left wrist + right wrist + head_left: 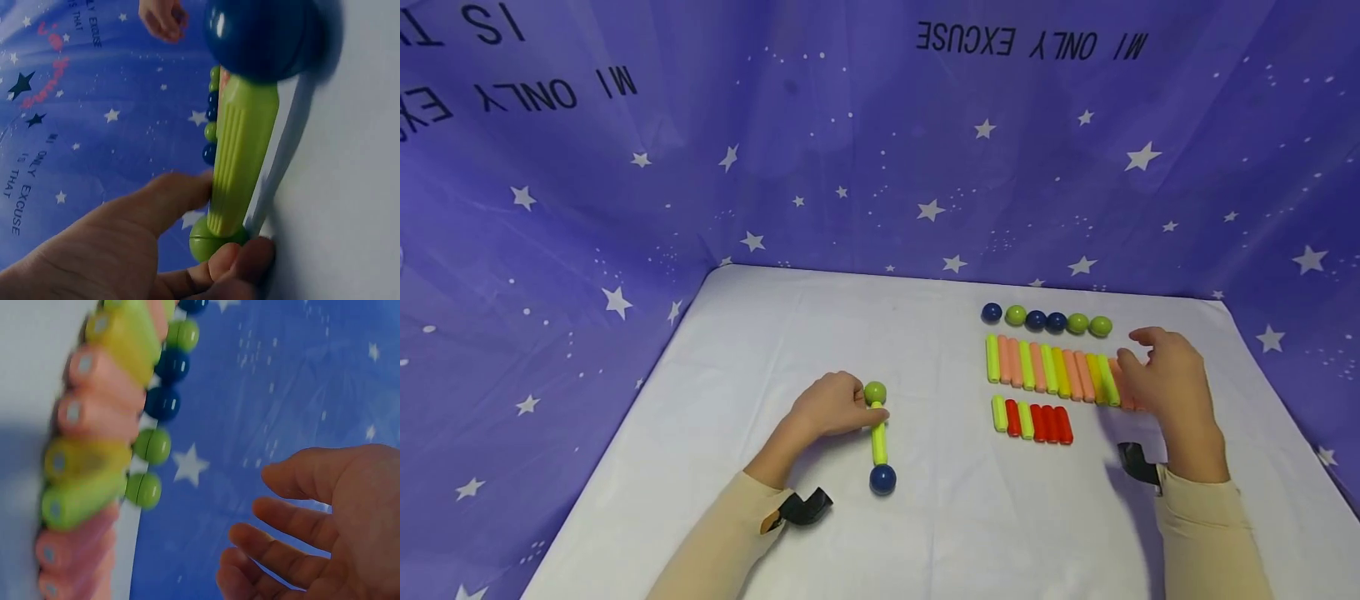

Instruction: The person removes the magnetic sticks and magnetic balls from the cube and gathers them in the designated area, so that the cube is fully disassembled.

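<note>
My left hand [831, 406] grips a yellow-green stick [879, 442] near its far end, where a green ball [875, 392] is joined to it. A dark blue ball [883, 479] sits on the stick's near end. In the left wrist view the thumb lies against the ribbed stick [240, 150] and the fingertips curl by the green ball [206, 240]. My right hand [1172, 379] hovers over the right end of a row of long sticks [1052, 367], fingers loosely bent and apart. Nothing is between those fingers in the right wrist view.
Behind the long sticks lies a line of blue and green balls [1036, 320]. Shorter red and yellow-green sticks [1039, 422] lie in front of them. A white cloth covers the table [760, 333], and a purple starry curtain [850, 150] stands around it.
</note>
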`<act>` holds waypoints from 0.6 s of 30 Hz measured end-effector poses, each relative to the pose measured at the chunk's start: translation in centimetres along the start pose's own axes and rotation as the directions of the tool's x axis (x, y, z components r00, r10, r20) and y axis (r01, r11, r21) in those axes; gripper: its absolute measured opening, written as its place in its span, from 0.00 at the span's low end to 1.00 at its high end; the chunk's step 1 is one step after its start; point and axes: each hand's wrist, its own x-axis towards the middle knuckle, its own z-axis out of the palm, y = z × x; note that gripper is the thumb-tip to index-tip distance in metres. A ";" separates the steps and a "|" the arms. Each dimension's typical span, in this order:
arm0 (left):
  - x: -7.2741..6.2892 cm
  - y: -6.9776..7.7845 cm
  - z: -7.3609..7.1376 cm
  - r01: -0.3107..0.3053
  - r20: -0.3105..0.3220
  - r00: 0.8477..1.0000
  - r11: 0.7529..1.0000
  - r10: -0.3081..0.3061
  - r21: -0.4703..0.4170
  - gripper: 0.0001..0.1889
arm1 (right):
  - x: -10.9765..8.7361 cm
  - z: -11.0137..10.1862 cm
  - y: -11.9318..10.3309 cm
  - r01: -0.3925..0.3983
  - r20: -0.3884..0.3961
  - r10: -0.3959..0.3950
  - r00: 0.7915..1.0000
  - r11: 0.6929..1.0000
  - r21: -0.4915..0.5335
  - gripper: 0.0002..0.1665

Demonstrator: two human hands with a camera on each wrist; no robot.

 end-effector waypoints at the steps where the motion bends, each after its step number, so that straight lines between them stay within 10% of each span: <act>1: 0.0 0.2 0.1 0.001 0.010 1.000 1.000 -0.001 -0.019 0.22 | -0.2 0.3 -0.6 0.020 0.000 -0.020 1.000 1.000 0.002 0.26; 10: -0.3 2.1 1.6 0.018 0.109 0.994 0.995 -0.007 -0.096 0.18 | -2.6 5.0 -8.1 0.303 0.105 -0.312 0.944 0.949 0.092 0.20; 18: -0.6 3.4 2.4 -0.058 0.180 0.979 0.982 0.091 -0.180 0.15 | -6.1 10.2 -14.8 0.623 0.249 -0.691 0.679 0.721 0.302 0.20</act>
